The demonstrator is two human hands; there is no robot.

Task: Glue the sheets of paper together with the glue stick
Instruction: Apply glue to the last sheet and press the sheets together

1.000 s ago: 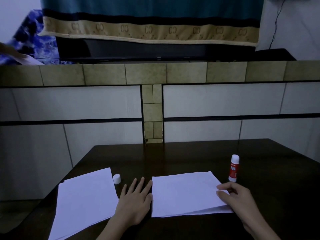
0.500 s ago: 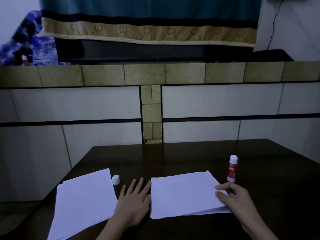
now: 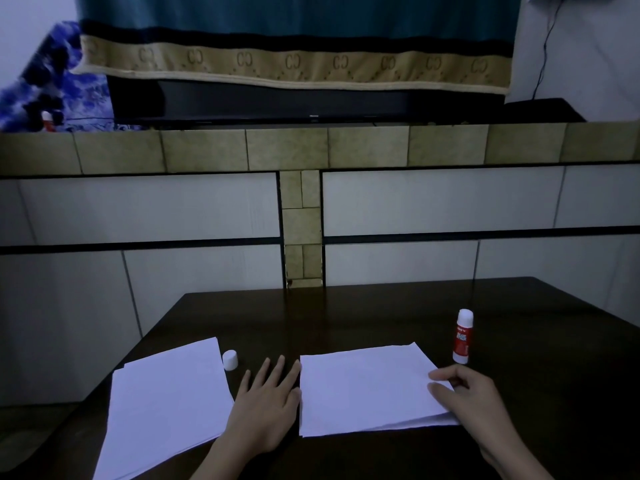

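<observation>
- Head view, the step in hand: it looks like the pressing and squaring of two sheets [image 3: 367, 389], lower centre-right of the frame, on the dark table [image 3: 346, 317].
- To do it well, I judge the left hand [image 3: 266, 410] should keep the left edge from sliding while the right hand [image 3: 474, 400] smooths outward from the middle, so the layers bond without creases or a skewed corner.
- The left hand lies flat on the table, fingers straight and spread, its side touching the sheets' left edge; it grips nothing.
- The right hand rests on the sheets' right edge, fingers loosely bent; the thumb seems to press the top sheet, but I cannot tell whether it pinches the edge.
- The sheets are white; a second layer shows along the lower right edge, slightly parted there.
- The glue stick [image 3: 463, 336] stands upright, uncapped, just beyond the right hand.
- Its cap [image 3: 230, 360] sits left of centre, beside a spare stack [image 3: 166, 407] at lower left.
</observation>
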